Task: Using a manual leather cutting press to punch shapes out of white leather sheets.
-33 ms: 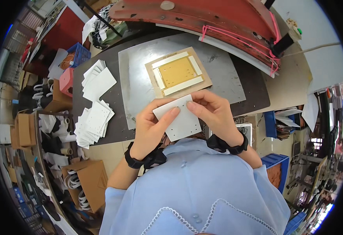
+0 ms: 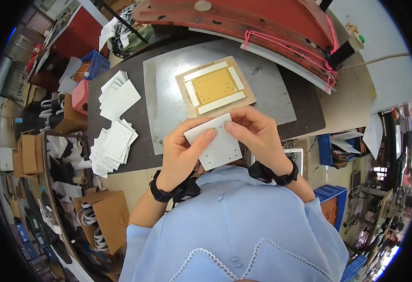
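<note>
Pinching a white card (image 2: 220, 148) in both hands' fingers (image 2: 199, 145).

We have a dark surface (image 2: 142, 151) before us, with a grey metal sheet (image 2: 161, 84) lying across its middle. On its left side we see two loose stacks of white cards: a farther stack (image 2: 121, 101) and a nearer stack (image 2: 116, 143), whose top cards bear small dark spots.
</note>
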Demonstrator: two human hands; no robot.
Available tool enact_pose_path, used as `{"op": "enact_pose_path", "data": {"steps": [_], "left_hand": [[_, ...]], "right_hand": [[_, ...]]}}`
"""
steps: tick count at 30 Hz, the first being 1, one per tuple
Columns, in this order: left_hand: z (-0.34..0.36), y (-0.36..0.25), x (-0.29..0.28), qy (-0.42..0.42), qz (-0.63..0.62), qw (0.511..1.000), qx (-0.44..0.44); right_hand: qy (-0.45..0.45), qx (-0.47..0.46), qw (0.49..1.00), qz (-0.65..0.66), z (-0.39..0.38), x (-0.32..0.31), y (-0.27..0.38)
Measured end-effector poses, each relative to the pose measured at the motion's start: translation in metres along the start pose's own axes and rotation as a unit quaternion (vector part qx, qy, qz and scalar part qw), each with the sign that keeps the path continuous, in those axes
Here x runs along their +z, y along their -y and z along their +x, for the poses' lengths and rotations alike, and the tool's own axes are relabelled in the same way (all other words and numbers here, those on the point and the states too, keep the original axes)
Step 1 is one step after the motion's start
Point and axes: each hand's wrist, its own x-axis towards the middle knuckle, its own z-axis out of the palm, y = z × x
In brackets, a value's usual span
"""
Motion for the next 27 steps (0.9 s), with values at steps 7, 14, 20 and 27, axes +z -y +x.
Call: {"op": "enact_pose_path", "data": {"steps": [7, 14, 20, 27], "left_hand": [[-0.003, -0.001, -0.007, -0.003, 0.023, 1.000, -0.021], [0.001, 0.004, -0.004, 0.009, 0.111, 0.991, 0.073], [0.006, 0.003, 0.000, 0.009, 0.220, 0.961, 0.166], [0.008, -0.007, -0.003, -0.006, 0.366, 0.827, 0.426]], "right_hand": [[0.024, 0.009, 1.000, -0.003, 0.006, 0.000, -0.001], [0.012, 0.004, 1.000, 0.010, 0.009, -0.003, -0.001], [-0.019, -0.054, 0.995, -0.078, 0.002, -0.002, -0.011], [-0.018, -0.175, 0.970, -0.165, 0.003, -0.009, 0.002]]}}
